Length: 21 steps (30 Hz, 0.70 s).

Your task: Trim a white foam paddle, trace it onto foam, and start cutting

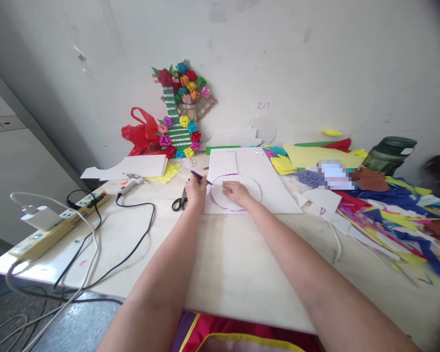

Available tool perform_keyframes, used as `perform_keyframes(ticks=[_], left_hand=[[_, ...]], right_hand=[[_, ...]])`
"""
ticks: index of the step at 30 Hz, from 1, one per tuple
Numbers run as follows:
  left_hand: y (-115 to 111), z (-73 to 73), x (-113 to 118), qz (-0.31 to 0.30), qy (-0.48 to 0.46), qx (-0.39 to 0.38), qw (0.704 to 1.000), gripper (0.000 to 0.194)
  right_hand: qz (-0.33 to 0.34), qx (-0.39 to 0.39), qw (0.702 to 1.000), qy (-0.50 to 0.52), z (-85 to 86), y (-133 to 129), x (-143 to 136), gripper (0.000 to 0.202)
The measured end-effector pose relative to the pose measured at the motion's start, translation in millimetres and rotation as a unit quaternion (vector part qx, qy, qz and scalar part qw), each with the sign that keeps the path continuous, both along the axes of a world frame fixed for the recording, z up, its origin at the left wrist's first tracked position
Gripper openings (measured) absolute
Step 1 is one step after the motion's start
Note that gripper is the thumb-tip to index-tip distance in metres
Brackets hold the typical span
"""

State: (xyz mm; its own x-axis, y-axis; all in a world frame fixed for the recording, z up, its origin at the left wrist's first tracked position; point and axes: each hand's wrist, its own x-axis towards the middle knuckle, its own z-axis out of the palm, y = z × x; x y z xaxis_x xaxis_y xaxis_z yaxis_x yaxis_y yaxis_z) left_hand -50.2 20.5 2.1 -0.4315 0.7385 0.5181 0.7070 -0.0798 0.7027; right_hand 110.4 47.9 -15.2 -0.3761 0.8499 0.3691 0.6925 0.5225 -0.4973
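Note:
My left hand (pixel 195 192) is closed around a purple marker (pixel 199 176), its tip at the left edge of a white round piece (pixel 253 193). A purple line runs around much of the round piece's edge. My right hand (pixel 236 192) lies with fingers stretched out on the round piece. Under it is a large white sheet (pixel 275 195), which also bears a small white rectangular piece (pixel 230 161) toward the back. Black-handled scissors (pixel 177 204) lie beside my left hand, partly hidden by it.
To the left lie a power strip (pixel 46 241) with cords and a white glue gun (pixel 130 185). Paper flower crafts (pixel 179 129) and a red plastic bag (pixel 141 128) stand against the wall. Colored scraps (pixel 392 225), a blurred phone-like object (pixel 335 175) and a green bottle (pixel 388 154) are at right.

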Motion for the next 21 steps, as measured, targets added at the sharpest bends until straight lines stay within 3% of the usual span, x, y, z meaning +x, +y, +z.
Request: perform_keyframes(ticks=[21], left_hand=[[-16,17.2,1,-0.034,0.032,-0.033,0.998,0.019]], right_hand=[[0.002,0.009,1.0,-0.008,-0.3,-1,1,0.031]])
